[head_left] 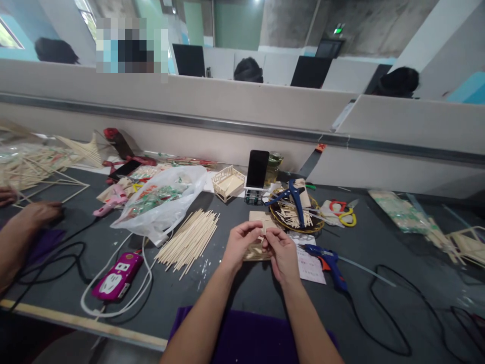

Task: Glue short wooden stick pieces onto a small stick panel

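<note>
My left hand and my right hand meet over the dark table. Fingertips of both pinch a small piece of pale wooden stick between them. Just below the hands lies a flat work of pale sticks, partly hidden by my fingers. A sheet of paper with writing lies beside my right hand. Right of it rests a blue hot glue gun with a clear glue stick in its back. To the left of my hands a pile of thin wooden sticks is spread out.
A purple power strip with cables, a white plastic bag, a small stick-built tray, a phone on a stand, a basket with a blue tool, and scissors surround the workspace. A co-worker's arm is at left.
</note>
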Action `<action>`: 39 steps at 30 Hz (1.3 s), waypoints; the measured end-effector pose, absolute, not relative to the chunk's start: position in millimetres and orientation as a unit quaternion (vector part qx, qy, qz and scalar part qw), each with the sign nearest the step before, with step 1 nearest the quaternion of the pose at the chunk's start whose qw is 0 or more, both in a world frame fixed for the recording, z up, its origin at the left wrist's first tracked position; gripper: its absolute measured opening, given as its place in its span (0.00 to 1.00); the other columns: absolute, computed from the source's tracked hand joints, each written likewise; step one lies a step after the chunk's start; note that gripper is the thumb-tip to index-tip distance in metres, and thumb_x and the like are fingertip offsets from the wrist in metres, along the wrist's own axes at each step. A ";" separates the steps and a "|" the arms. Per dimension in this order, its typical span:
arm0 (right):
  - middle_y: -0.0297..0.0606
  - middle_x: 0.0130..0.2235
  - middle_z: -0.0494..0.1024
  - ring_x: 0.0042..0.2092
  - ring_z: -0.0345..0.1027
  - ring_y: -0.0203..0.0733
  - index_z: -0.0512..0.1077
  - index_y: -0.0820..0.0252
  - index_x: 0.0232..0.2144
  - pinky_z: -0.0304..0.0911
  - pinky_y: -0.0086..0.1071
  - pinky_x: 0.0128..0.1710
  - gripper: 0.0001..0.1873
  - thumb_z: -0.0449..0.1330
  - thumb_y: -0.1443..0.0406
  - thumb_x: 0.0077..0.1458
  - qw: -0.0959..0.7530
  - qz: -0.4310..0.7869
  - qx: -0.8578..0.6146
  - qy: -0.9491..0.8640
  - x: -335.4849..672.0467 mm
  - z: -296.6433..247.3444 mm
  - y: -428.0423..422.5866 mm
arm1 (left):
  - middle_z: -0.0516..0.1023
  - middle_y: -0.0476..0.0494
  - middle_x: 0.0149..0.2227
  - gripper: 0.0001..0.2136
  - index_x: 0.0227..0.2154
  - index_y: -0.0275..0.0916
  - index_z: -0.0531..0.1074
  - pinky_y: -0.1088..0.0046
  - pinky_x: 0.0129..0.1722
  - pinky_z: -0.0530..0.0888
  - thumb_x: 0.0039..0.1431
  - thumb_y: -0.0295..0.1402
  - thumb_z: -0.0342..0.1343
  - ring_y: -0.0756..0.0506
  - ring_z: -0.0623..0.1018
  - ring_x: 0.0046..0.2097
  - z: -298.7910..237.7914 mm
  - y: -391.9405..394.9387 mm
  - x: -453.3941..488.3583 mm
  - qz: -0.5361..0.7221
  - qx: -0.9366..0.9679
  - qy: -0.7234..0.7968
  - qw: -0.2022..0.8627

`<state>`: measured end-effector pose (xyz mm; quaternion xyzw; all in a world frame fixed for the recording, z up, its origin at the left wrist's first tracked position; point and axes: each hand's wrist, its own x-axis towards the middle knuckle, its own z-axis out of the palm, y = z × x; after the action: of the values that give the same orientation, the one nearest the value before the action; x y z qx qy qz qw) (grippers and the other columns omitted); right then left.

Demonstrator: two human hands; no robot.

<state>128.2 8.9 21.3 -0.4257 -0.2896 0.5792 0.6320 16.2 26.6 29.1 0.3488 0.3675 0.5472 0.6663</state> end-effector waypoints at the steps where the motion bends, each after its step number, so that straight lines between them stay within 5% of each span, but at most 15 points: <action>1: 0.29 0.20 0.71 0.22 0.63 0.31 0.71 0.60 0.27 0.62 0.24 0.22 0.14 0.69 0.60 0.39 0.634 0.575 -0.430 -0.286 128.1 21.0 9.0 | 0.77 0.43 0.30 0.16 0.32 0.34 0.78 0.76 0.30 0.71 0.39 0.38 0.69 0.51 0.73 0.27 28.5 26.2 17.4 0.538 0.366 0.366 0.666; 11: 0.29 0.20 0.70 0.21 0.60 0.31 0.69 0.60 0.24 0.59 0.24 0.20 0.15 0.67 0.56 0.43 0.630 0.530 -0.467 -0.325 131.8 21.4 10.2 | 0.77 0.43 0.32 0.11 0.25 0.35 0.79 0.74 0.35 0.70 0.39 0.37 0.68 0.48 0.75 0.34 32.3 26.8 15.1 0.546 0.440 0.411 0.582; 21: 0.37 0.33 0.77 0.27 0.64 0.35 0.77 0.57 0.35 0.62 0.30 0.27 0.12 0.63 0.58 0.48 0.612 0.371 -0.529 -0.456 152.8 25.1 8.0 | 0.78 0.43 0.28 0.05 0.27 0.38 0.79 0.75 0.31 0.69 0.47 0.33 0.61 0.47 0.74 0.30 26.8 26.5 16.1 0.481 0.572 0.449 0.489; 24: 0.34 0.29 0.75 0.24 0.61 0.33 0.77 0.57 0.32 0.59 0.29 0.25 0.10 0.63 0.58 0.49 0.601 0.363 -0.535 -0.469 156.0 23.9 8.1 | 0.79 0.44 0.29 0.05 0.28 0.39 0.79 0.75 0.31 0.68 0.48 0.32 0.60 0.47 0.74 0.31 26.4 25.2 16.8 0.472 0.600 0.448 0.464; 39: 0.30 0.23 0.70 0.23 0.60 0.32 0.73 0.60 0.28 0.59 0.26 0.22 0.12 0.63 0.56 0.48 0.599 0.411 -0.530 -0.437 158.0 17.1 12.9 | 0.77 0.45 0.24 0.13 0.28 0.34 0.79 0.77 0.26 0.69 0.39 0.36 0.67 0.51 0.71 0.24 27.8 26.5 19.8 0.501 0.445 0.429 0.606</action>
<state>158.0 12.9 17.1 -0.5300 -0.4373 0.4110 0.5991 19.8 26.5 27.8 0.4455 0.4291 0.5008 0.6055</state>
